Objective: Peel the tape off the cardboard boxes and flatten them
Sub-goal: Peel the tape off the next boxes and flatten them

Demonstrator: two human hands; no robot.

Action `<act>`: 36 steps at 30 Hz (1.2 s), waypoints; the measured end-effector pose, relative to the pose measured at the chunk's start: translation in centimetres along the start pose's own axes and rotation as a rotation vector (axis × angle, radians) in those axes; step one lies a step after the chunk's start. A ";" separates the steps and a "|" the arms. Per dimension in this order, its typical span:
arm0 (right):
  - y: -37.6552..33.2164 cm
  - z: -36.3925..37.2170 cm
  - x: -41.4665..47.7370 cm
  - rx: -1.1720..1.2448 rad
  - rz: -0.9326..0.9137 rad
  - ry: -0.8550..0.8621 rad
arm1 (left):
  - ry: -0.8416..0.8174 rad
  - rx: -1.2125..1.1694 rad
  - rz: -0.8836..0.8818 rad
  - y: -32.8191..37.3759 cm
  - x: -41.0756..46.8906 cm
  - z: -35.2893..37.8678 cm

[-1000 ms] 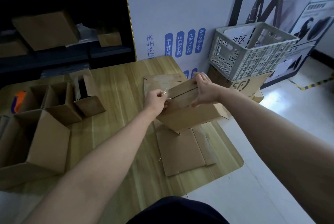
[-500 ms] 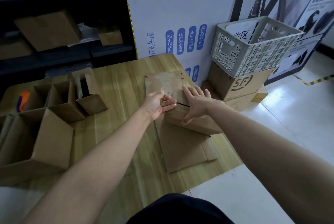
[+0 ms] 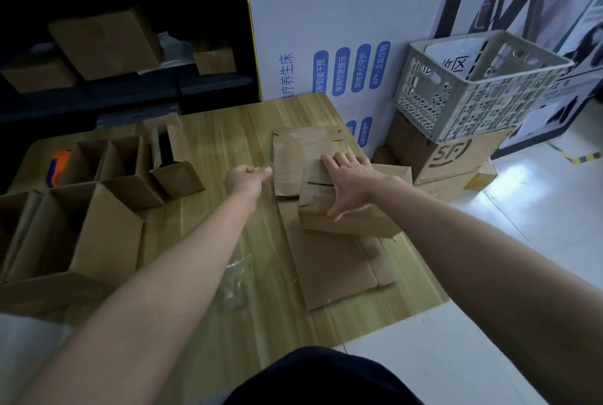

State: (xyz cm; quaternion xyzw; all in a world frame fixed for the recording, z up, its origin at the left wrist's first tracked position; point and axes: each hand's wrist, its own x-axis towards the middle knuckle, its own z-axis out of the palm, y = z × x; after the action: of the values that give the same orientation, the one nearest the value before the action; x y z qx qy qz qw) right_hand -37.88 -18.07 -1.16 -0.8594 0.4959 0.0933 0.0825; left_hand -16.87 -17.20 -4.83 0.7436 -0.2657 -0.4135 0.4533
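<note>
On the right side of the wooden table (image 3: 228,143), the right hand (image 3: 350,181) lies with fingers spread flat on a small cardboard box (image 3: 346,221), pressing it down onto flattened cardboard sheets (image 3: 336,274). The left hand (image 3: 249,176), fingers curled, pinches the end of a strip of clear tape (image 3: 290,172) that stretches from the box toward the left. Progress appears partial: at least two sheets already lie flat under and behind the box, and a wad of crumpled tape (image 3: 236,277) rests near the left forearm, whereas the box in hand is only part-stripped and not yet collapsed. Several open cardboard boxes (image 3: 130,172) stand unflattened at the table's left; whether they carry tape cannot be told. Legible writing: the carton (image 3: 453,156) on the floor bears the logo "SF"; blue labels (image 3: 360,68) on the white panel (image 3: 326,12) include "异地关心守护" and "APP+语音控制"; a sign inside the grey plastic crate (image 3: 479,94) shows the character "区", the rest being hidden
</note>
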 end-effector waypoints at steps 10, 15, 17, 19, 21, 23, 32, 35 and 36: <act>-1.4 1.8 0.6 0.048 0.027 -0.041 | -0.278 0.447 0.511 -1.8 -2.2 2.4; -1.0 2.8 0.3 0.067 0.067 -0.112 | -0.657 0.458 0.270 -1.2 -2.3 1.4; -1.6 4.1 0.0 0.058 0.063 -0.124 | -0.637 0.557 0.237 -1.7 -2.6 1.6; -2.2 5.0 -0.1 0.054 0.043 -0.115 | -0.515 0.638 0.268 -2.6 -2.5 2.1; -2.3 5.1 0.0 0.066 0.037 -0.116 | -0.470 0.615 0.283 -3.3 -2.3 2.3; -2.0 4.8 0.1 0.071 0.037 -0.117 | -0.476 0.572 0.315 -3.0 -2.0 2.2; -0.3 2.0 0.2 0.089 0.066 -0.101 | -0.152 0.297 0.173 -3.9 2.0 -1.3; 0.9 0.8 -0.1 0.029 0.118 -0.084 | -0.028 0.142 0.097 -5.0 3.6 -4.7; 1.1 0.3 -0.1 0.004 0.131 -0.073 | -0.003 0.123 0.093 -5.3 3.9 -5.5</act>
State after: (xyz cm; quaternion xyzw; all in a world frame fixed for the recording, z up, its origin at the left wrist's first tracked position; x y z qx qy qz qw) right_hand -38.95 -18.47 -1.52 -0.8209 0.5480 0.1286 0.0960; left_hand -10.03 -15.30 -9.66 0.7564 -0.3256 -0.3759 0.4249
